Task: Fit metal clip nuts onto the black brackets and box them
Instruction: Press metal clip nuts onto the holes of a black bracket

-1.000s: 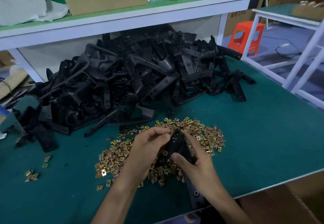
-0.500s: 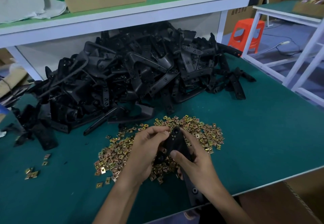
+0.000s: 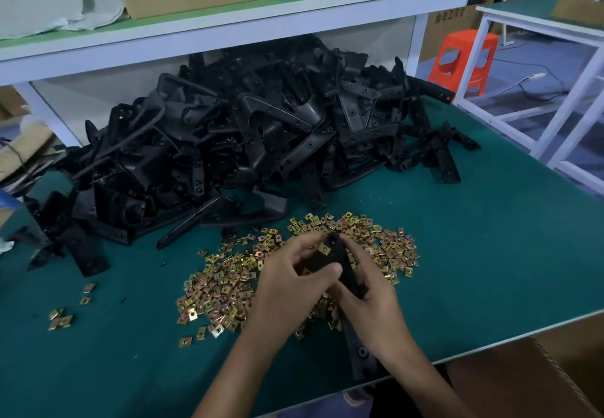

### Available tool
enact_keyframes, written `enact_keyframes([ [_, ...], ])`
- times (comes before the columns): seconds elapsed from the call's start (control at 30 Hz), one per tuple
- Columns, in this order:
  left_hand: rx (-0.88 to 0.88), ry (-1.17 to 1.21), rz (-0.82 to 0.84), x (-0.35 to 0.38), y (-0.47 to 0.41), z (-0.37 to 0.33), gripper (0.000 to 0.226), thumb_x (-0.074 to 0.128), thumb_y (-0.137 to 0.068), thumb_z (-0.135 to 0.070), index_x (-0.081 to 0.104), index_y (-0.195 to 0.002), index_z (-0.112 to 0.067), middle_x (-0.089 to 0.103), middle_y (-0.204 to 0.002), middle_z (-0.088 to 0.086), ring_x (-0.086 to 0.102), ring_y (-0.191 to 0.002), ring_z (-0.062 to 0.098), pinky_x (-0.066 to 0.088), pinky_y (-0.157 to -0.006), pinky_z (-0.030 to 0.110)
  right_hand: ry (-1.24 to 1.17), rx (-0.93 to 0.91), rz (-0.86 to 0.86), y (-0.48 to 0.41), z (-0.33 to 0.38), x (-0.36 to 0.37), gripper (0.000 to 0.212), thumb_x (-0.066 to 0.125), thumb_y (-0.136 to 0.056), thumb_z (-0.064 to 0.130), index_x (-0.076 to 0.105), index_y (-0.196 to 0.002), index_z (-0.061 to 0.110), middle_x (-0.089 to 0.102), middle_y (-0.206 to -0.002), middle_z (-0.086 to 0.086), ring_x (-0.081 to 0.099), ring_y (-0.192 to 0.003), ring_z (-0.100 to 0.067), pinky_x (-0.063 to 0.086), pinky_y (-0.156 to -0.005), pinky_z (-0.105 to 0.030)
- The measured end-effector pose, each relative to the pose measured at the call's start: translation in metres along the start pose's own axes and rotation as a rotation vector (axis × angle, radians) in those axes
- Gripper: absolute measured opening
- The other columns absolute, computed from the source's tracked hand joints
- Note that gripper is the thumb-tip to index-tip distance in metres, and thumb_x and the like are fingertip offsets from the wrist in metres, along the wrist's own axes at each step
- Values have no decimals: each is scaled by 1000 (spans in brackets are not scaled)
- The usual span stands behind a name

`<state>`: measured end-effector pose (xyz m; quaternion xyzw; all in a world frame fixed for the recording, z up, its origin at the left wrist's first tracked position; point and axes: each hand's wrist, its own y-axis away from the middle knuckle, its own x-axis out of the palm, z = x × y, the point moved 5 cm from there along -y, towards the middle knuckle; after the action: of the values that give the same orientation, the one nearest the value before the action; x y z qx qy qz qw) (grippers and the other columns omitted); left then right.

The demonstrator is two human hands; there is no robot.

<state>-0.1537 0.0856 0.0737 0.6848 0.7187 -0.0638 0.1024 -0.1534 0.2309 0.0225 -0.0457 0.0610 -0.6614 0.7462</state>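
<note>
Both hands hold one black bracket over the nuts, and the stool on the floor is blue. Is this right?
No: the head view shows the stool is orange. The left hand and right hand do hold one bracket over the nuts.

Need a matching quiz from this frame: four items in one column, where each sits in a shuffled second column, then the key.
Things:
1. bracket pile
2. clip nuts
3. held bracket
4. orange stool

Places:
A. on the floor beyond the table's far right corner
B. gripped by the left hand and right hand
C. heaped at the back of the green table, under the shelf
D. scattered on the table's near side

Pairs: 1-C, 2-D, 3-B, 4-A
</note>
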Motion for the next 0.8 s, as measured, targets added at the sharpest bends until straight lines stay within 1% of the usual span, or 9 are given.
enact_keyframes([
  [0.1, 126, -287, -166, -6, 6, -3, 34, 78, -75, -47, 66, -107, -43, 66, -96, -25, 63, -91, -5, 50, -72, 10, 4, 12, 2, 1, -1, 0, 56, 71, -92, 36, 47, -134, 65, 71, -85, 9, 64, -54, -19, 53, -49, -29],
  [0.23, 180, -339, -243, -6, 7, -6, 22, 81, -77, -37, 66, -93, -37, 65, -89, -23, 62, -85, -3, 47, -68, 10, 37, 20, 4, 0, -4, 0, 64, 70, -97, 18, 48, -133, 65, 74, -104, 9, 71, -67, -17, 57, -55, -28],
  [0.3, 172, -322, -245, -5, 8, -6, 21, 81, -77, -35, 65, -90, -37, 63, -93, -28, 62, -85, -4, 46, -67, 9, 50, 28, 6, -1, -7, 0, 62, 69, -97, 19, 47, -135, 63, 74, -108, 14, 74, -82, -18, 63, -69, -35],
  [0.37, 181, -314, -251, -4, 8, -6, 21, 81, -77, -34, 65, -89, -37, 64, -95, -30, 63, -85, -5, 46, -67, 9, 52, 32, 5, -1, -9, 0, 60, 69, -97, 22, 47, -137, 61, 76, -108, 9, 75, -87, -24, 62, -74, -41],
  [0.43, 193, -309, -251, -3, 9, -7, 21, 81, -78, -33, 66, -92, -37, 65, -94, -27, 63, -86, -5, 46, -67, 8, 49, 25, -4, -1, -8, 0, 59, 69, -96, 25, 47, -138, 59, 75, -111, 9, 75, -88, -23, 63, -72, -39],
  [0.5, 213, -304, -238, -2, 10, -9, 23, 81, -79, -33, 66, -95, -37, 66, -92, -22, 63, -88, -5, 46, -69, 8, 41, 6, -26, 0, -5, -1, 59, 70, -96, 25, 47, -138, 59, 75, -106, 16, 75, -84, -14, 59, -66, -25],
  [0.57, 241, -322, -217, -1, 11, -13, 26, 80, -80, -34, 66, -101, -39, 65, -96, -21, 62, -93, -4, 47, -72, 8, 43, 3, -48, 0, -2, -2, 60, 71, -95, 24, 48, -138, 59, 74, -101, 19, 74, -83, -9, 56, -65, -19],
  [0.67, 290, -363, -242, 0, 14, -18, 27, 80, -80, -36, 67, -103, -37, 63, -99, -22, 61, -96, -4, 46, -76, 6, 31, 20, -64, 1, -2, -3, 62, 71, -95, 24, 47, -138, 61, 76, -101, 8, 75, -83, -21, 62, -68, -31],
  [0.8, 339, -342, -264, 2, 20, -23, 24, 80, -80, -31, 67, -100, -36, 64, -95, -21, 63, -93, 1, 46, -74, 9, -37, 8, -71, 3, 2, 3, 58, 70, -89, 38, 46, -137, 61, 77, -102, 4, 75, -80, -21, 59, -64, -33],
])
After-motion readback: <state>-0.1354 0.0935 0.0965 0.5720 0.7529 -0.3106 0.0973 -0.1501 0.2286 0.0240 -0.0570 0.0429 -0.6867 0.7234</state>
